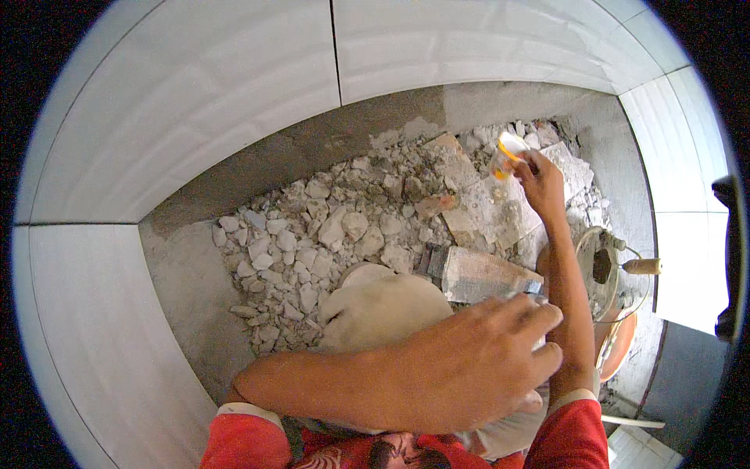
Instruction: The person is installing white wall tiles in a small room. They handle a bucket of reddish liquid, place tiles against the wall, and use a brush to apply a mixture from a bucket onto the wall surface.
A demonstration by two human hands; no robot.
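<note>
Two hands: right hand (541,181) grip clasps one small bottle (506,154) over rubble (344,227); left hand (476,352) grip unclear.

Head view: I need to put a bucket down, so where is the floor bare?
Bare grey floor lies left of the rubble pile, along the white tiles. The middle and far corner are crowded with rubble; a bucket fills the right.
</note>
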